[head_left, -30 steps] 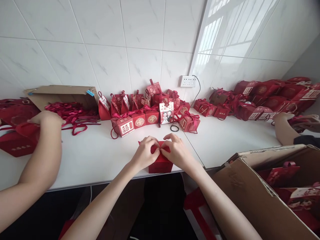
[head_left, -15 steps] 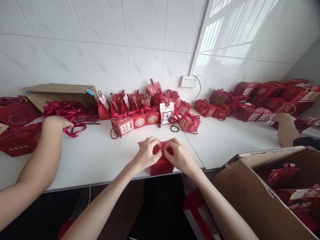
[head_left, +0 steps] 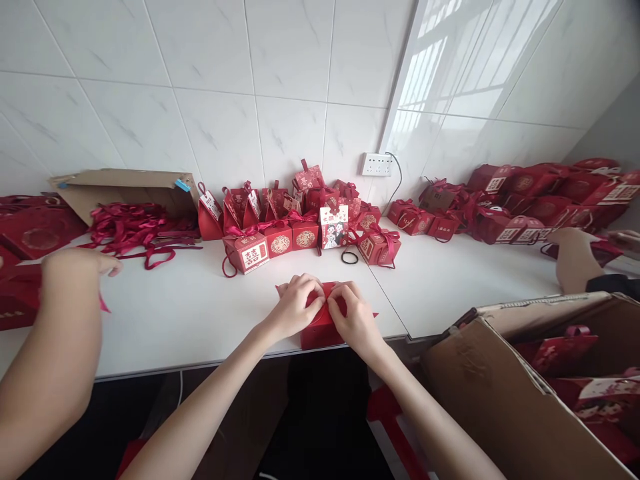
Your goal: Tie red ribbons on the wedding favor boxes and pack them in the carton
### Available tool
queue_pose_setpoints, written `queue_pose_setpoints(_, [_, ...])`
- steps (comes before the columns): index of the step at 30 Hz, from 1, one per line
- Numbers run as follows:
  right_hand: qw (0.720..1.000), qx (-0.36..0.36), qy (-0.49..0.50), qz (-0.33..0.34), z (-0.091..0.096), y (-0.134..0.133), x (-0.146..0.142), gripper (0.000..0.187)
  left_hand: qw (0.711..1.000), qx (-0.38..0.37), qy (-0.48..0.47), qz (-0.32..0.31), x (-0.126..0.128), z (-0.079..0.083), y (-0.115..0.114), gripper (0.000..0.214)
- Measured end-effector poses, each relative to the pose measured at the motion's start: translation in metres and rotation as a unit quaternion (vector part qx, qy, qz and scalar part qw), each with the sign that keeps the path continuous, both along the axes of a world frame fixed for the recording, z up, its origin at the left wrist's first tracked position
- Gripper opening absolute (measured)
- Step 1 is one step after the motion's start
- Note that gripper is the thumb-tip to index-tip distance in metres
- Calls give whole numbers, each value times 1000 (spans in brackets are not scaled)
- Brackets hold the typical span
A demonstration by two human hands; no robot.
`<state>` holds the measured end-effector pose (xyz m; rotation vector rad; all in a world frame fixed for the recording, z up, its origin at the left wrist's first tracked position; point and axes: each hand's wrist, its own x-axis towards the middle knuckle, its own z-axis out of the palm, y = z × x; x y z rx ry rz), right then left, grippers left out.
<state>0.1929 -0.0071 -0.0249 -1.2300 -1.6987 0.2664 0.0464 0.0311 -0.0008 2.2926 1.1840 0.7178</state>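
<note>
- One co-worker's forearm (head_left: 65, 333) is stretched over the bench (head_left: 200, 313) at its left end, where a dark-red box (head_left: 17, 308) is partly hidden.
- Loose ribbons (head_left: 125, 227) are heaped at the mouth of an open carton (head_left: 130, 179), set along the left part of the back edge.
- Decorated gift boxes (head_left: 280, 241), several tied with bows, are grouped near the middle of the back edge.
- By the left hand (head_left: 296, 303), a narrow pinch is made at the top of the red box (head_left: 323, 339); the exact part pinched is hidden.
- That box is placed at the front edge, between both hands.
- By the right hand (head_left: 356, 317), the same top is pinched, thumb and forefinger close together.
- More red packages (head_left: 540, 190) are piled along the back edge toward the right end.
- Below the front edge's right part, a cardboard box (head_left: 475, 373) is seen.
</note>
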Motion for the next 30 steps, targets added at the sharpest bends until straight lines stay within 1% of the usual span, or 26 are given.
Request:
queue_pose_setpoints(3, [1000, 15, 5, -26, -4, -1, -1, 11, 1000, 0, -6, 12, 1, 0, 0, 11])
queue_pose_setpoints(5, [999, 14, 0, -29, -4, -1, -1, 9, 1000, 3, -8, 14, 2, -1, 0, 11])
queue_pose_setpoints(8, [1000, -8, -15, -21, 1, 0, 1, 7, 1000, 10, -4, 9, 3, -1, 0, 11])
queue_pose_setpoints(13, [997, -57, -55, -26, 13, 6, 2, 11, 1000, 30, 3, -5, 1, -2, 2, 11])
queue_pose_setpoints(16, [993, -79, -76, -32, 15, 9, 2, 13, 999, 38, 0, -9, -1, -3, 3, 12])
queue_pose_setpoints(18, [994, -70, -79, -30, 13, 10, 2, 13, 999, 34, -2, -9, -1, -3, 3, 12])
queue_pose_setpoints(23, [996, -2, -76, -39, 3, 8, 1, 12, 1000, 18, -19, -3, 0, -3, 2, 9])
queue_pose_setpoints(26, [996, -8, -79, -39, 0, 5, 2, 12, 1000, 15, -24, 1, 1, -3, 2, 9])
queue_pose_setpoints(30, [997, -32, -74, -19, 1, 2, 3, 13, 1000, 9, -21, -3, 1, -3, 3, 11])
